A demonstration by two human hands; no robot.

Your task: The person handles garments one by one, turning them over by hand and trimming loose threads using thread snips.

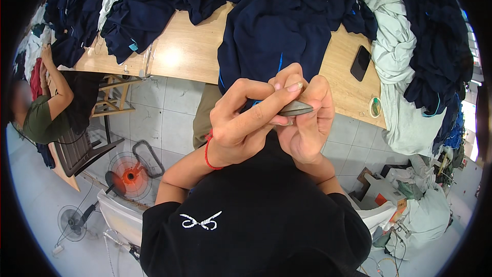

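Note:
My left hand (246,118), with a red string bracelet (207,151) at its wrist, is closed with its fingers pinching a small dark grey pointed tool (297,108), which looks like thread snips. The tip points right, against the fingers of my right hand (310,123). That hand is curled closed, and whatever lies inside its fingers is hidden. Both hands are raised together before my chest. Behind them a dark navy garment (279,25) with bright blue trim drapes over the front edge of the wooden table (197,54).
Navy garments (141,18) and pale cloth (392,36) are heaped along the table. A black phone (361,63) and a small round container (375,106) lie at right. At far left a person (46,102) handles cloth. Fans (130,176) stand on the floor at left.

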